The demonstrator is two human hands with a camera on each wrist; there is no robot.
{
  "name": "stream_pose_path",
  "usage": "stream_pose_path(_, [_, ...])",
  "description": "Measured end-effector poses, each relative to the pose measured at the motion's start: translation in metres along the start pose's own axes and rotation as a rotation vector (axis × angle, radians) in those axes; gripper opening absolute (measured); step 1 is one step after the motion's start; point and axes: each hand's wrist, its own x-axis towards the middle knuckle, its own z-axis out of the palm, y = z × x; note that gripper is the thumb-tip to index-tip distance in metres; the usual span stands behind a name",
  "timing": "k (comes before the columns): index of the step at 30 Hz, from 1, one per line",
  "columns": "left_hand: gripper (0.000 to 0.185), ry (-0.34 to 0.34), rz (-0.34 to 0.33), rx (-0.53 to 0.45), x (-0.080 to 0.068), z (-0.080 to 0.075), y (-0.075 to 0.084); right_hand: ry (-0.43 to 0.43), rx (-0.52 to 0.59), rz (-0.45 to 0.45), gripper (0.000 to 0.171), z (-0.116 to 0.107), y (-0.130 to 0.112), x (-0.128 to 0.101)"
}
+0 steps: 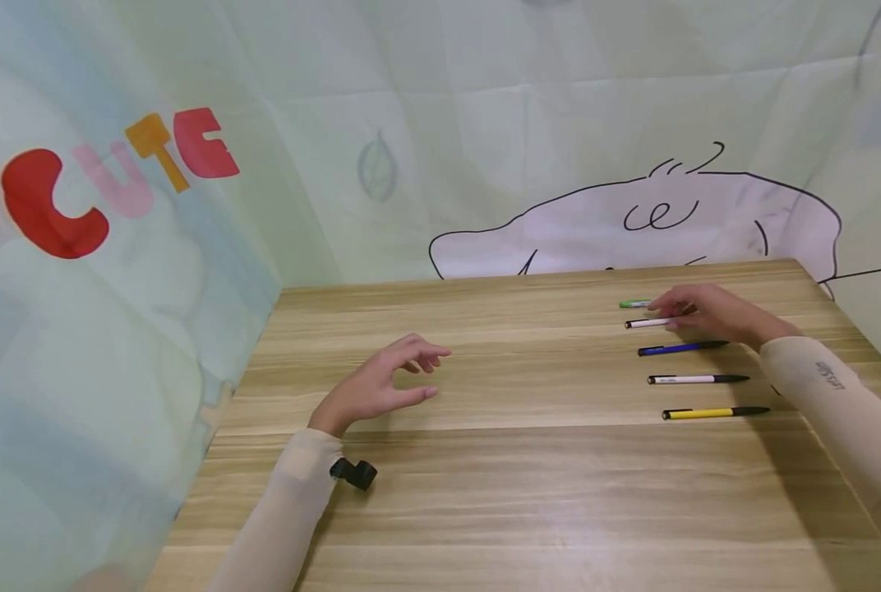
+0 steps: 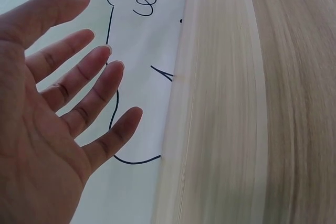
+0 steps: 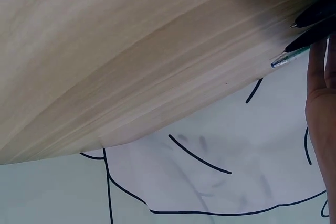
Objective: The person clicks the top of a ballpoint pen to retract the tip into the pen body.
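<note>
- On the table (image 1: 485,493), right side: five pens in a column, each lying roughly crosswise, well apart from one another.
- Green pen (image 1: 635,303): farthest, near the back edge; only its left end shows past the right hand (image 1: 710,314). Right wrist view shows its clear tip (image 3: 286,57) by the table edge.
- White pen (image 1: 651,323): next nearer; the right hand's fingertips lie on or at it, its right part hidden beneath the hand. Whether the fingers pinch it cannot be told.
- Blue pen (image 1: 680,349): just near of the right hand, apparently untouched.
- White-black pen (image 1: 695,379): nearer again, lying free.
- Yellow pen (image 1: 714,413): nearest of the column, lying free.
- Right hand: palm down, reaching leftward over the far pens, forearm in a cream sleeve (image 1: 840,411) crossing the table's right edge.
- Left hand (image 1: 381,382): mid-table, well apart from the pens, raised on its edge with the thumb side up; fingers loosely spread and lightly bent, holding nothing. Left wrist view shows the open palm (image 2: 47,129) with the fingers parted.
- Black camera (image 1: 354,473): strapped at the left wrist.
- Backdrop (image 1: 633,214): pale cloth with a line drawing behind the table; coloured letters "CUTE" (image 1: 115,177) at left.
</note>
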Motion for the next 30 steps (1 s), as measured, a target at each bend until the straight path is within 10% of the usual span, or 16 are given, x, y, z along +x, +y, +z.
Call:
stream_pose_path(20, [0.052,-0.014,0.02,0.008,0.006,0.001,-0.002,0.01,-0.18,-0.018,0.02,0.002,-0.014,0.005])
stream_pose_path(30, [0.051,-0.02,0.022,-0.025,0.013,0.004,0.001,0.059,-0.085,0.036,0.019,0.0,-0.025,-0.003])
